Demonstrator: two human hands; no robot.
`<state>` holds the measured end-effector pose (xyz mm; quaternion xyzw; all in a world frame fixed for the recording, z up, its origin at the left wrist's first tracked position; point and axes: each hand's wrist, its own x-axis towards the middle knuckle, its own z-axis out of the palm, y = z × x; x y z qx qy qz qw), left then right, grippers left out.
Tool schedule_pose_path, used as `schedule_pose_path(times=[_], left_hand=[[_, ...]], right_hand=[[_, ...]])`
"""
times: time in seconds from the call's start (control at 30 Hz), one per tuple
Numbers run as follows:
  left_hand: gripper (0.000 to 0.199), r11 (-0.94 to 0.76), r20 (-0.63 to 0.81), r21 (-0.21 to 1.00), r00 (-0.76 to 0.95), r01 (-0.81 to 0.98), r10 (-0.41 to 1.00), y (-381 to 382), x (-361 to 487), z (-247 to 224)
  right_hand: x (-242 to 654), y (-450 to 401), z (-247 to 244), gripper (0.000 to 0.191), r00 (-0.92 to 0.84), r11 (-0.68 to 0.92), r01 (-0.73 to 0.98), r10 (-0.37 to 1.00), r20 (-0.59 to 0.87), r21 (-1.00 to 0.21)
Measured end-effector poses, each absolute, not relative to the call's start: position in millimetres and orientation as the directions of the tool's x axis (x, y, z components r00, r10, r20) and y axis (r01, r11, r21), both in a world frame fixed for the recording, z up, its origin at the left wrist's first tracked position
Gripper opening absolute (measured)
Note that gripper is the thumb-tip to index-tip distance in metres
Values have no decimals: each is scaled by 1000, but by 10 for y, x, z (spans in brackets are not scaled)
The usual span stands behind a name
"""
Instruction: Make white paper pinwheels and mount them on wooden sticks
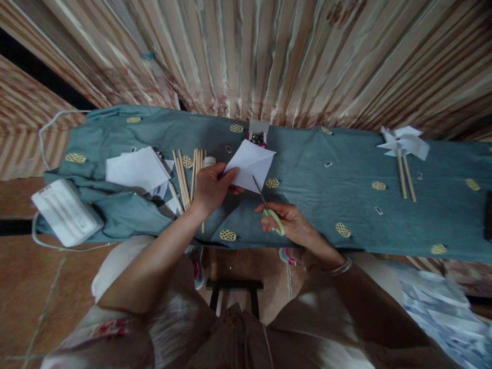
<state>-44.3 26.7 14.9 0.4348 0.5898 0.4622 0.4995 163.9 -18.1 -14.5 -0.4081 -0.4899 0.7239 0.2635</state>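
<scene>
A single camera sits on the person's head and looks forward and steeply down, so the lap and knees fill the near edge and both forearms run up from the bottom. It is close enough that the left hand (211, 187) and right hand (286, 220) sit near the middle. The cloth-covered table (346, 179) spans the view from left to right, and a striped curtain (292, 56) closes the far side. The wide lens bends the edges, and there is no second view.

Left hand (211, 187) pinches a white paper square (251, 166) just above the green-handled scissors (269, 207) gripped by the right hand (290, 223).
</scene>
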Motion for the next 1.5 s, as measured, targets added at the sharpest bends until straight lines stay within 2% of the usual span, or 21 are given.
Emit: schedule_pose_path(times=[0.53, 0.83, 1.2, 1.5], left_hand=[[16, 203, -198, 978, -91, 53, 976, 233, -444, 91], [17, 199, -193, 977, -91, 71, 977, 251, -451, 80], [14, 215, -212, 975, -54, 55, 976, 225, -431, 74], [15, 200, -197, 979, -53, 40, 979, 225, -429, 60]], right_hand=[[1647, -186, -163, 48, -496, -410, 22, 787, -366, -912], [1643, -184, -194, 44, -495, -444, -2, 779, -385, -896], [1651, -181, -180, 44, -497, -379, 41, 795, -348, -924], [1630, -174, -189, 42, -489, -418, 16, 789, -372, -908]])
